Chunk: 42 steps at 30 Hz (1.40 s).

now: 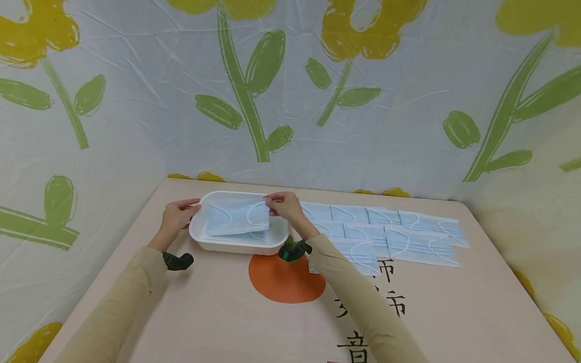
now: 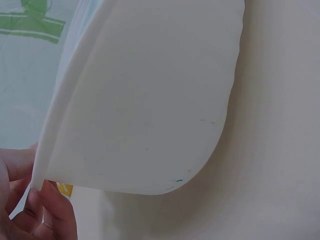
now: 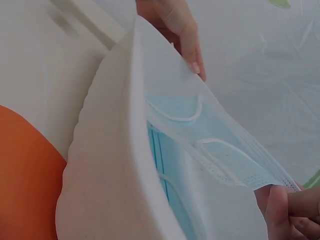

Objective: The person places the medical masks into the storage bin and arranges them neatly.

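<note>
A white plastic tray (image 1: pixel 245 246) stands toward the back of the table, with light blue face masks inside. My left hand (image 1: pixel 176 218) pinches the tray's left rim between thumb and fingers, as the left wrist view also shows. With my right hand (image 1: pixel 287 207) I pinch the right edge of the upper face mask (image 1: pixel 238 217). In the right wrist view this mask slants up out of the tray, its white ear loops lying across it. Below it, another face mask (image 3: pixel 172 185) lies in the tray.
Rows of overlapping face masks (image 1: pixel 419 242) lie on the table right of the tray. An orange printed shape (image 1: pixel 287 282) and black characters (image 1: pixel 358 348) mark the tabletop (image 1: pixel 218 312). Behind the table hangs a flower-printed cloth (image 1: pixel 181 136).
</note>
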Motion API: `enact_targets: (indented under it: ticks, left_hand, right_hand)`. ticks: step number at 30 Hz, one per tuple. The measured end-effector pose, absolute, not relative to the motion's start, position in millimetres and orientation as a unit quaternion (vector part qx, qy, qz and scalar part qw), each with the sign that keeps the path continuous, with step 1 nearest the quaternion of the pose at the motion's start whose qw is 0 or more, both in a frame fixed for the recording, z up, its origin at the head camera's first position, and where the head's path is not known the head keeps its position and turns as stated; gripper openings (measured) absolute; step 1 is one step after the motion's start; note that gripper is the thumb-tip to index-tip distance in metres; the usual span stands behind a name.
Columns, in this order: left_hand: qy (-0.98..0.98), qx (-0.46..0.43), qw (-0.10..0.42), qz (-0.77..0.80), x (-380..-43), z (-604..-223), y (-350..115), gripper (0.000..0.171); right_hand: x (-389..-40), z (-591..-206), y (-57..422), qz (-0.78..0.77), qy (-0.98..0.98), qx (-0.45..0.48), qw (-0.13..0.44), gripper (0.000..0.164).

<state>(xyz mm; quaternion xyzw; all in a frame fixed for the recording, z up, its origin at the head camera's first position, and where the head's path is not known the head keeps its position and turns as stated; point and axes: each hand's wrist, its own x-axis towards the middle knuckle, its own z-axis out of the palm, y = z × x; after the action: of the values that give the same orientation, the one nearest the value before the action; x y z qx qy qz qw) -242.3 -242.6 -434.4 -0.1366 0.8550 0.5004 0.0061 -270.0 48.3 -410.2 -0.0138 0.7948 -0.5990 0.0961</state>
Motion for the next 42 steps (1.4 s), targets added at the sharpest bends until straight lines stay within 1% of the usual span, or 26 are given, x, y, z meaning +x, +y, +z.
enact_targets:
  ticks: [13,23,32,37,42]
  left_hand:
    - [0.857,-0.139,0.011,0.495,-242.9,-433.5,-241.4,0.043]
    - [0.856,-0.141,0.01,0.498,-242.8,-434.2,-241.7,0.043]
    - [0.853,-0.14,0.009,0.502,-241.0,-432.5,-240.0,0.043]
    - [0.852,-0.144,0.007,0.503,-240.0,-431.5,-239.2,0.042]
    - [0.854,-0.142,0.005,0.501,-240.0,-432.5,-239.4,0.042]
  right_hand:
    - [-268.7,-414.2,47.0,-0.54,0.836,-0.048,0.085,0.025]
    - [-265.0,-415.4,46.3,-0.504,0.858,-0.083,0.048,0.013]
    - [-263.2,-414.0,47.2,-0.449,0.888,-0.099,0.003,0.016]
    - [-260.0,-410.6,50.5,-0.444,0.889,-0.107,-0.007,0.02]
    - [-253.4,-405.3,58.6,-0.457,0.881,-0.118,-0.017,0.019]
